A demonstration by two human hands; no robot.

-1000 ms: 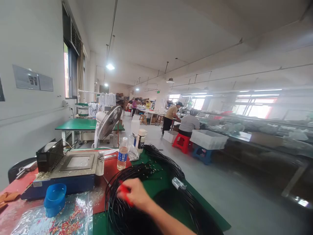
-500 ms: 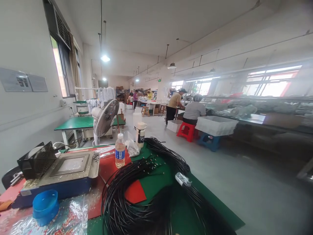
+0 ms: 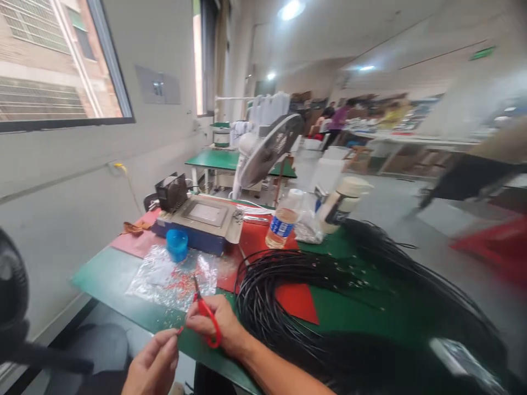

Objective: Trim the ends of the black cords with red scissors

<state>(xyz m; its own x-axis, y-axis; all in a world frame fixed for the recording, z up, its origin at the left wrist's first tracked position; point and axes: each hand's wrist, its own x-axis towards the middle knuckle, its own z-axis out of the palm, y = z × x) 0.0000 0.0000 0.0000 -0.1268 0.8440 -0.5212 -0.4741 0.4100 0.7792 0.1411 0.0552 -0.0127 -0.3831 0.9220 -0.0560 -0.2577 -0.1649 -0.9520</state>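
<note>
My right hand is closed around a pair of red-handled scissors, whose dark blades point up and away over the table. Close beside it on the left, my left hand pinches a small red piece, too small to name exactly. Beyond both hands lies a clear plastic sheet scattered with red and pale scraps. A blue plastic cup stands on the sheet's far side. To the right of my right hand, a thick coil of black cables spreads over the table.
Behind the cup sits a blue-based heating device with a small black fan. A drink bottle and a cream flask stand beyond the cables. More black cables lie right. A large fan rises behind the table.
The view has swung left and down. Both my hands, the scissors and the red piece have come into view. The cup and cables show no clear shift on the table.
</note>
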